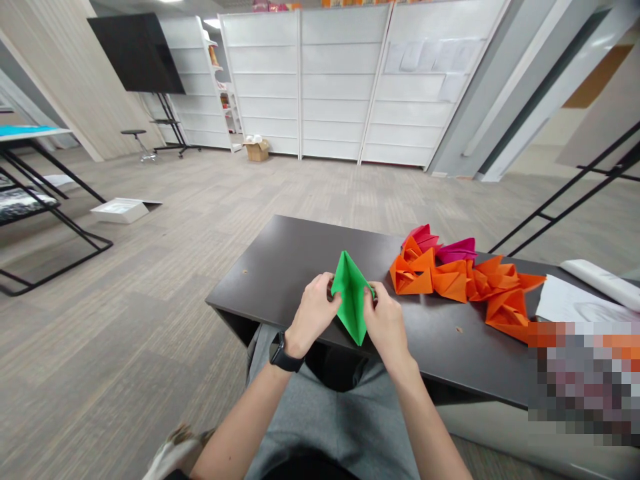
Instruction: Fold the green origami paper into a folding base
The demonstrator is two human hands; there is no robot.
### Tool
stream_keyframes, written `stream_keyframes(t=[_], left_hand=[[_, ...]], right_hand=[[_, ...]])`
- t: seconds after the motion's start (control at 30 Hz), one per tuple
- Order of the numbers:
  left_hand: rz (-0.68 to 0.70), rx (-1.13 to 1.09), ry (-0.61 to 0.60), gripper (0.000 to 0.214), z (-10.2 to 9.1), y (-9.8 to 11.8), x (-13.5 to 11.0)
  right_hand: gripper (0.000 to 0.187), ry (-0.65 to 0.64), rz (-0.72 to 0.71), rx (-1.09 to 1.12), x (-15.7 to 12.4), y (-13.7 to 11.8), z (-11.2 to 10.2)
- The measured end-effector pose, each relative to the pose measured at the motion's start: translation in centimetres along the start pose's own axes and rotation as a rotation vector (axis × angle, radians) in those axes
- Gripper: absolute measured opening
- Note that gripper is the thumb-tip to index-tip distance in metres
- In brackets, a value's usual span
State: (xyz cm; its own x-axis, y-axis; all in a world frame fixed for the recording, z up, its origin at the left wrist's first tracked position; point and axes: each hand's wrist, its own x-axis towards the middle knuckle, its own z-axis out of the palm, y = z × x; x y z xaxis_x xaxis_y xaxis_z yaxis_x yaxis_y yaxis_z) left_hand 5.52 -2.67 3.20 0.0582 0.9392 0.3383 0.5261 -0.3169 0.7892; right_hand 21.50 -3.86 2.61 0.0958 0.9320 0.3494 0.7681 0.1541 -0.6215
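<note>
A green folded paper piece, shaped like a tall diamond with a crease down its middle, is held above the front edge of the dark table. My left hand grips its left side, thumb on the near face and fingers partly hidden behind. On the opposite side, my right hand pinches the right corner in the same way. Orange folded paper pieces lie in a cluster to the right of my hands. Behind them sit a red folded piece and a magenta one.
The dark table ends just above my lap. White paper sheets and a white roll lie at its right end, beside a blurred-out patch. A black metal frame stands beyond. White shelving lines the back.
</note>
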Motion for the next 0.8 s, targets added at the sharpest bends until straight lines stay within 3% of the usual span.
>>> stream_keyframes(t=[0.2,0.53,0.63,0.8], left_hand=[[0.004,0.000,-0.002,0.018,-0.2,-1.1,0.1],[0.104,0.040,-0.062,0.024,-0.8,-2.5,0.2],[0.162,0.033,-0.085,0.037,-0.9,-3.3,0.1],[0.308,0.148,-0.186,0.035,-1.6,-4.5,0.2]], right_hand=[[0.031,-0.061,0.029,-0.041,0.0,1.6,-0.1],[0.048,-0.072,-0.158,0.036,0.3,3.8,-0.1],[0.050,-0.099,-0.203,0.048,0.2,3.9,-0.2],[0.047,-0.145,-0.213,0.039,-0.1,4.4,-0.3]])
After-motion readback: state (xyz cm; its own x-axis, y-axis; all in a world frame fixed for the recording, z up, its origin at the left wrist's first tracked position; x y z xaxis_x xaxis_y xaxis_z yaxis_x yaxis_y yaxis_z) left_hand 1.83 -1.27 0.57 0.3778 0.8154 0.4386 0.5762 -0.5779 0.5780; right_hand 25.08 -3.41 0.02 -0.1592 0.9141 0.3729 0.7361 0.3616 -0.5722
